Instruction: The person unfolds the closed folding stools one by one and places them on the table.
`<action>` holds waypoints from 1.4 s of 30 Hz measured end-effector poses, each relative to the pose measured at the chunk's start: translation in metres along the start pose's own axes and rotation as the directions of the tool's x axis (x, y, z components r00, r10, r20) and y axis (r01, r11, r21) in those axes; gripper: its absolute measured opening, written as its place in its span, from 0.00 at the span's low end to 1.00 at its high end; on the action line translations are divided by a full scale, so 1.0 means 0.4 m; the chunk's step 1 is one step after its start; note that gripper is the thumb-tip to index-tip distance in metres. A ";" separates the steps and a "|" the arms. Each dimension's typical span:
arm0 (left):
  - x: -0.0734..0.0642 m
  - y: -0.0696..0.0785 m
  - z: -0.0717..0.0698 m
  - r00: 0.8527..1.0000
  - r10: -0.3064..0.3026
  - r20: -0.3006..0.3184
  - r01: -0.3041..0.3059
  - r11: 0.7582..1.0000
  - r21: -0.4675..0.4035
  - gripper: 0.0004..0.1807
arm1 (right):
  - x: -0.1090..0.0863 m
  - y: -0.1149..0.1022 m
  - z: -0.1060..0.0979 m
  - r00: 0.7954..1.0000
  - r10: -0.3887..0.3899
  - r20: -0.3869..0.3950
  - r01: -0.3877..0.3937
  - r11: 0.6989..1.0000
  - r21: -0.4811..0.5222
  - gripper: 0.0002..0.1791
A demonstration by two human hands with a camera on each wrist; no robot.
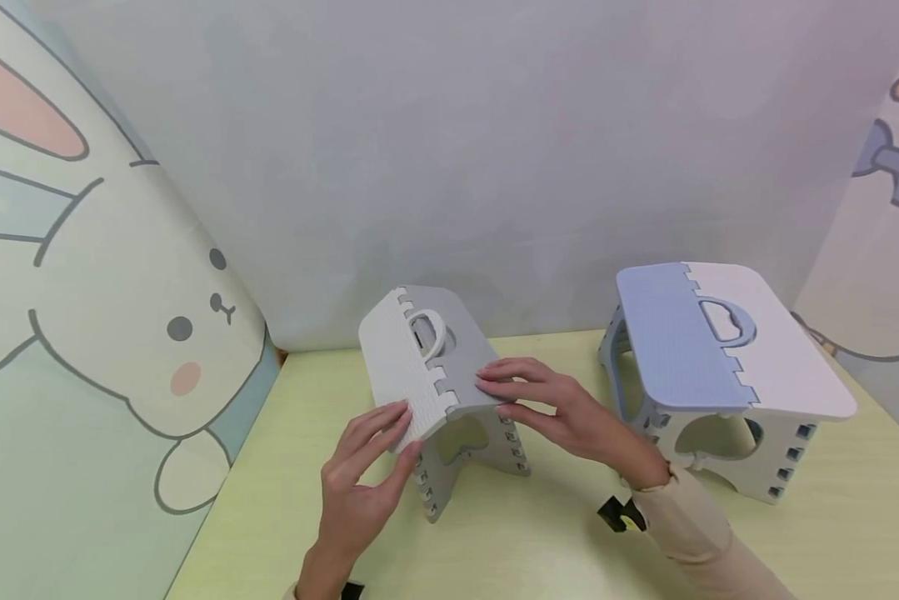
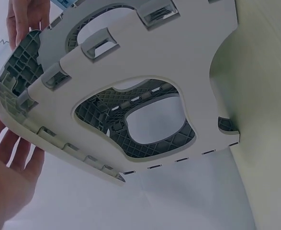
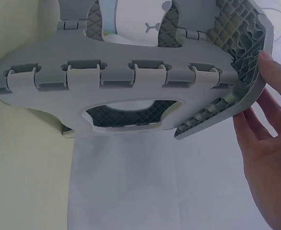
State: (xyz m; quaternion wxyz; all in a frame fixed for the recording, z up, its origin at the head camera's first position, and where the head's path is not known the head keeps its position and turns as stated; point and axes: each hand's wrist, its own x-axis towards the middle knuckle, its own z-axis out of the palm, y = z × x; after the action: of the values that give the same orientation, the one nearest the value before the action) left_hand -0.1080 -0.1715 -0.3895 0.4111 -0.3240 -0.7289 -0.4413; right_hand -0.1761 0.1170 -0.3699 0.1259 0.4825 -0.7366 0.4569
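A grey and white folding stool (image 1: 389,354) stands half folded on the table, its two top panels sloping down from a hinged ridge with a loop handle raised on it. My left hand (image 1: 362,479) pinches the near edge of the white panel, fingers on top and thumb at the rim. On the other side my right hand (image 1: 542,400) pinches the near corner of the grey panel, its fingertips over the top. From below, the left wrist view shows the stool's pale end leg panel (image 2: 197,62) with its cut-out, and the right wrist view shows the ribbed underside (image 3: 236,33).
A blue and white folding stool (image 1: 666,333) stands unfolded to the right, its top flat. The yellowish table (image 1: 307,392) meets a pale wall (image 1: 456,167) behind. Cartoon-printed panels (image 1: 119,333) flank both sides.
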 end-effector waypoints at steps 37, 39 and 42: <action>0.007 -0.006 -0.009 0.999 0.020 0.032 -0.021 0.999 0.028 0.19 | 0.005 0.008 -0.006 0.997 -0.074 0.002 0.074 0.997 -0.029 0.28; 0.005 -0.006 -0.009 0.999 0.015 0.033 -0.016 0.999 0.030 0.19 | 0.006 0.010 -0.005 0.996 -0.089 -0.001 0.089 0.996 -0.028 0.28; 0.004 -0.007 -0.009 0.999 0.016 0.033 -0.017 0.999 0.033 0.19 | 0.006 0.011 -0.004 0.995 -0.102 -0.004 0.102 0.994 -0.029 0.28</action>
State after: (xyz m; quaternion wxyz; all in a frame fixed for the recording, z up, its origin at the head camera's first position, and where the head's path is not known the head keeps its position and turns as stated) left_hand -0.1100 -0.1758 -0.3881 0.4080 -0.3302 -0.7402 -0.4202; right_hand -0.1812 0.1173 -0.3700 0.1578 0.5164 -0.7171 0.4407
